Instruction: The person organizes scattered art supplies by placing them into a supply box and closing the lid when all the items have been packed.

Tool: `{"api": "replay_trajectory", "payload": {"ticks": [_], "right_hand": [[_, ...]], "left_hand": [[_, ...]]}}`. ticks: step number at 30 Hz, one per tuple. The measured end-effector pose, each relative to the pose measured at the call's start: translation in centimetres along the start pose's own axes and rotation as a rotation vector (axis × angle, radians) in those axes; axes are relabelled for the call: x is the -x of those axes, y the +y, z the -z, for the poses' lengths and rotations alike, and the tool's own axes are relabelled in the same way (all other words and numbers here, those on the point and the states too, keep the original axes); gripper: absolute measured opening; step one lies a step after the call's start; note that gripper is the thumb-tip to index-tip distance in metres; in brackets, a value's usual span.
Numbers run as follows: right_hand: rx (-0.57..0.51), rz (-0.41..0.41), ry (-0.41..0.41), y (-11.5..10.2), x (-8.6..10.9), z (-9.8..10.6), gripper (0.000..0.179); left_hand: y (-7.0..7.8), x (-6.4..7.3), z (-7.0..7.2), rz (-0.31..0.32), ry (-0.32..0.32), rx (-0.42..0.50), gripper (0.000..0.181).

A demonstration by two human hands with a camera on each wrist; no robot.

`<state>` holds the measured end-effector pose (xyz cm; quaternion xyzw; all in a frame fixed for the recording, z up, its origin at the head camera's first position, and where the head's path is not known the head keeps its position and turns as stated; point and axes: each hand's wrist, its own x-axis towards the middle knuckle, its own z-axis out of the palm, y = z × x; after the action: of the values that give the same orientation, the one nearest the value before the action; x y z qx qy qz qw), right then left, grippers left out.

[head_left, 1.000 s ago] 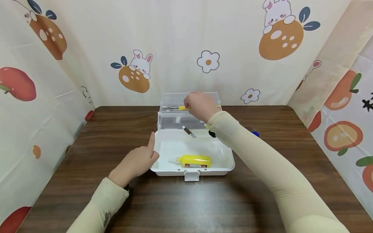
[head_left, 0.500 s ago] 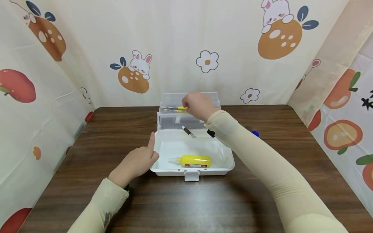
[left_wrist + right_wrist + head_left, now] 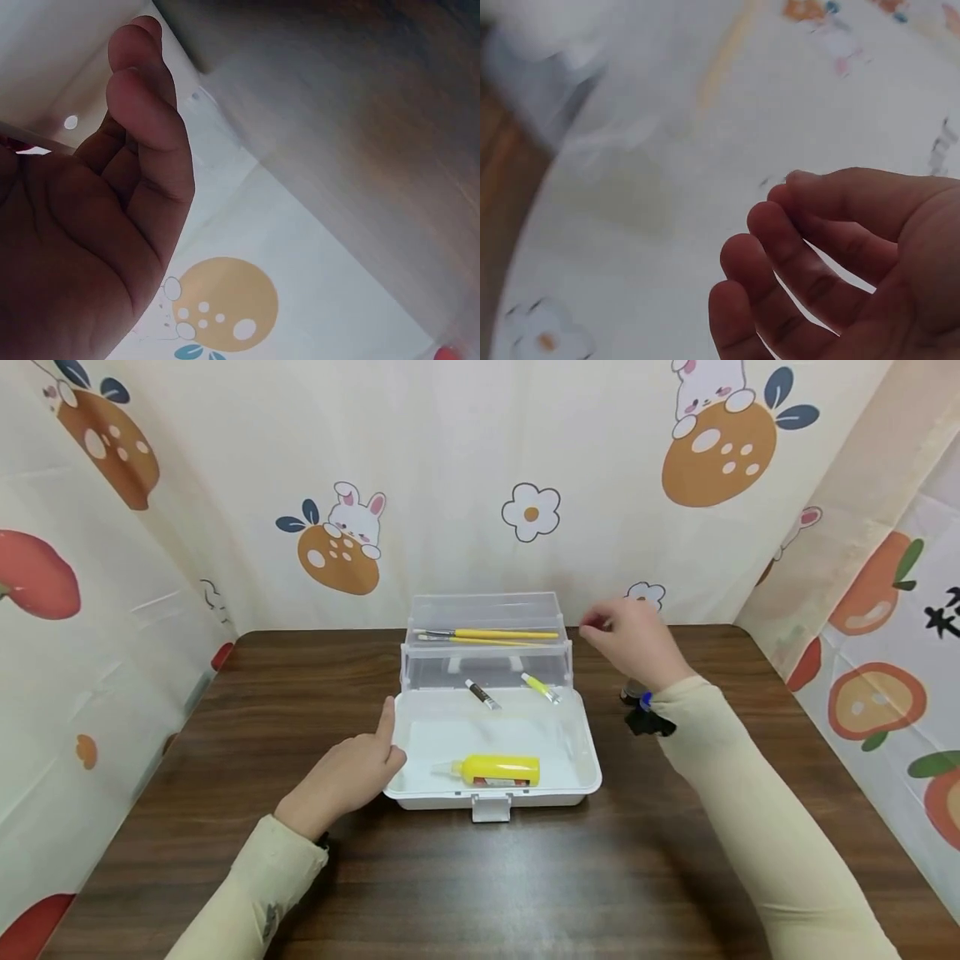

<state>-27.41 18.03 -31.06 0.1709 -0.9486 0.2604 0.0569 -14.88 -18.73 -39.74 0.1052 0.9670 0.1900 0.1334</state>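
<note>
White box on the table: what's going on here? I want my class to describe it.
The white box stands open on the dark brown table, a person's left hand at its left rim. Their right hand hovers beside the translucent upper section, holding nothing. Two paintbrushes lie across that section. A dark-labelled paint tube and a yellow paint tube lie toward the back of the box, and a yellow squeeze bottle near the front.

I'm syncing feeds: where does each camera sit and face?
Head: on the head, facing forward and down at the white plastic box; left hand, right hand and cream sleeves show.
Left wrist: worn there, facing the left palm.
Right wrist: worn there, facing the right fingers.
Shared: both wrist views show the pale printed fabric curtain.
</note>
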Motion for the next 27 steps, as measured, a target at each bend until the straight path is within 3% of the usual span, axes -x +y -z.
{"api": "replay_trajectory", "payload": {"ticks": [6, 13, 20, 27], "right_hand": [[0.016, -0.1, -0.032, 5.0, 2.7, 0.1, 0.022], [0.028, -0.181, -0.086, 8.9, 3.8, -1.9, 0.03], [0.061, -0.22, -0.114, 10.7, 3.8, -3.6, 0.047], [0.099, -0.267, -0.156, 11.2, 3.6, -4.0, 0.045]], "left_hand": [[-0.1, 0.1, 0.2, 0.013, -0.009, 0.004, 0.08], [-0.3, 0.2, 0.0, 0.027, -0.009, 0.034, 0.08], [-0.2, 0.1, -0.1, 0.019, 0.0, 0.031, 0.08], [0.0, -0.2, -0.2, -0.003, 0.002, 0.017, 0.079]]}}
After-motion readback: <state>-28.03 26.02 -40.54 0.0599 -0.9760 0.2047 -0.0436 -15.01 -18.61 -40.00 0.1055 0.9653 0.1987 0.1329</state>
